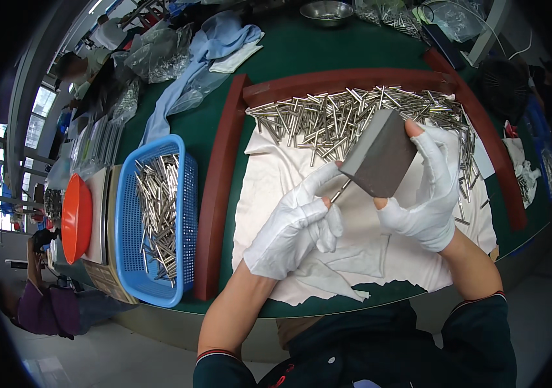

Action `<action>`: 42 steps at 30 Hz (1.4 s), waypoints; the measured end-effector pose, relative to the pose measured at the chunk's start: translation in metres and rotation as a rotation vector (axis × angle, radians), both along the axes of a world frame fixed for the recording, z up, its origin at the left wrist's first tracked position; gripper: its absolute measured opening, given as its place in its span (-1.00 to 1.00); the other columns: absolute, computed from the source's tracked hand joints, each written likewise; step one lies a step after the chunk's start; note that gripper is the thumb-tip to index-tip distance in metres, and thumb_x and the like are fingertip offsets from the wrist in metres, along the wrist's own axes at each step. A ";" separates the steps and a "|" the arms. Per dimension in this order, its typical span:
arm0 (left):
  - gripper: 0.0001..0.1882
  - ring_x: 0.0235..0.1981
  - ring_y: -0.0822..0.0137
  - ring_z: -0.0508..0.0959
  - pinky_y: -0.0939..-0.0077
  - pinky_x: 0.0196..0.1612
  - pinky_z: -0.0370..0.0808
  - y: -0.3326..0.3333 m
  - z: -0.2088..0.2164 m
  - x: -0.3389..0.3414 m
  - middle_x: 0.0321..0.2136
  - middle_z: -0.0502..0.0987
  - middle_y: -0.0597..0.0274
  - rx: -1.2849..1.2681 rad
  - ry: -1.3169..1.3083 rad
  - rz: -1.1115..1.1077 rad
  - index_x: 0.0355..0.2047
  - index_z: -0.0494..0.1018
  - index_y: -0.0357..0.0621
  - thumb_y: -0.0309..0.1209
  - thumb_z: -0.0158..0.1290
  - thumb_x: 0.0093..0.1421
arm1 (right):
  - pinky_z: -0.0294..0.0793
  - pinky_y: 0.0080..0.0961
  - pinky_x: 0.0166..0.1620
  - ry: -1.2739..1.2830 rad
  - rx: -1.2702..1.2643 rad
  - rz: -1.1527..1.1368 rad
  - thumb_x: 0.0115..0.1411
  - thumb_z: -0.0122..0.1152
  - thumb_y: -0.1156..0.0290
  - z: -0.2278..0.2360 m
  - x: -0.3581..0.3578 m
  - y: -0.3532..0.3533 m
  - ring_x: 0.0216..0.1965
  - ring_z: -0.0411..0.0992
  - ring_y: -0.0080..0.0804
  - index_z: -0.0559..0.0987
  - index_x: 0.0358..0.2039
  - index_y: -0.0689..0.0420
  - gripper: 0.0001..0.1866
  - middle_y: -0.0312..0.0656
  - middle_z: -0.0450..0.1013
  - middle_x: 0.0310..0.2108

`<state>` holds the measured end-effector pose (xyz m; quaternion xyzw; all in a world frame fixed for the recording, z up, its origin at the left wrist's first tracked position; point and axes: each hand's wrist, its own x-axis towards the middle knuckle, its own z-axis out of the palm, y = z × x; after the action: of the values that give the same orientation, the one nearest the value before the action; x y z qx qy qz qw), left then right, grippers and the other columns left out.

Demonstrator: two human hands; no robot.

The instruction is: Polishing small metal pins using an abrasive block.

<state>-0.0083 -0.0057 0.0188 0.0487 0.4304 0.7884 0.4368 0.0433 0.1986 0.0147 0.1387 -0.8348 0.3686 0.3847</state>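
Note:
My left hand (294, 220), in a white glove with bare fingertips, pinches a thin metal pin (340, 190). The pin's far end meets the lower left edge of a dark grey block (382, 158). My right hand (428, 194), gloved the same way, grips that block between thumb and fingers, tilted above the pale cloth (269, 187). Beyond both hands lies a heap of shiny metal pins (328, 119), spread across the back of the cloth and down its right side.
Dark red wooden bars (219, 194) frame the cloth at the left, back and right. Left of them stands a blue plastic basket (189, 239) with many pins. Further left is an orange-red bowl (77, 216). A metal bowl (326, 11) sits at the back. Other people work at the far left.

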 end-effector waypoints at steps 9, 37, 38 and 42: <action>-0.18 -0.66 0.60 0.42 0.84 -0.65 0.32 0.002 0.003 0.006 -0.29 0.50 0.16 0.056 0.018 0.030 0.27 -0.01 -0.28 -0.44 0.15 0.06 | 0.42 -0.46 -0.20 -0.067 0.091 0.021 -0.35 0.43 0.42 -0.001 -0.002 -0.011 -0.18 0.34 -0.28 0.34 0.08 0.27 -0.13 -0.07 0.26 -0.13; -0.29 -0.69 0.48 0.46 0.71 -0.68 0.37 -0.001 0.001 0.009 -0.37 0.50 0.04 -0.047 0.012 -0.054 0.21 0.03 -0.37 -0.39 0.08 0.12 | 0.46 -0.48 -0.25 0.048 0.035 0.051 -0.34 0.46 0.40 0.002 -0.003 -0.020 -0.23 0.37 -0.29 0.34 0.09 0.30 -0.12 -0.05 0.25 -0.14; -0.38 -0.70 0.45 0.46 0.69 -0.69 0.37 0.001 0.007 0.012 -0.41 0.51 0.03 -0.014 0.001 0.047 0.13 0.14 -0.43 -0.39 0.08 0.12 | 0.46 -0.48 -0.24 0.043 0.050 0.042 -0.35 0.47 0.41 0.000 -0.003 -0.018 -0.22 0.37 -0.29 0.33 0.09 0.30 -0.11 -0.05 0.24 -0.14; -0.49 -0.77 0.41 0.43 0.67 -0.73 0.32 0.001 0.004 0.012 -0.69 0.47 0.04 -0.018 0.007 0.045 0.02 0.26 -0.48 -0.41 0.08 0.12 | 0.47 -0.49 -0.23 0.017 0.012 0.060 -0.34 0.46 0.42 -0.004 0.001 -0.018 -0.20 0.36 -0.30 0.33 0.10 0.30 -0.11 -0.06 0.23 -0.11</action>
<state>0.0035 -0.0051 0.0224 0.0377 0.4398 0.7940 0.4179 0.0447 0.1802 0.0102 0.1693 -0.8292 0.3735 0.3799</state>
